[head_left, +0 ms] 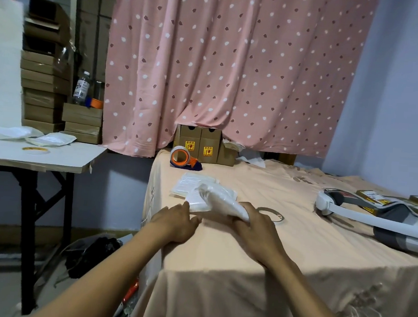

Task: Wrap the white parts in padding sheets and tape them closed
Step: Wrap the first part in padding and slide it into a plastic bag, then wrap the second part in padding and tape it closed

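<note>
My right hand (255, 224) grips the near end of a white padded bundle (220, 201), lifted slightly off the peach-covered table (270, 252). My left hand (176, 221) rests flat on the cloth just left of it, fingers straight and touching the edge of a padding sheet (199, 204). Another flat white sheet (190, 185) lies behind the bundle. An orange and blue tape dispenser (184, 158) stands at the table's far left corner. A clear tape roll (272, 214) lies just right of my right hand.
Brown cartons (205, 145) stand at the back under the pink curtain. A white and grey headset (374, 223) lies at the right. A side table (38, 158) at the left carries wrapped white packets (50, 139) and a tape roll (35, 149), with stacked cardboard boxes (44, 88) behind.
</note>
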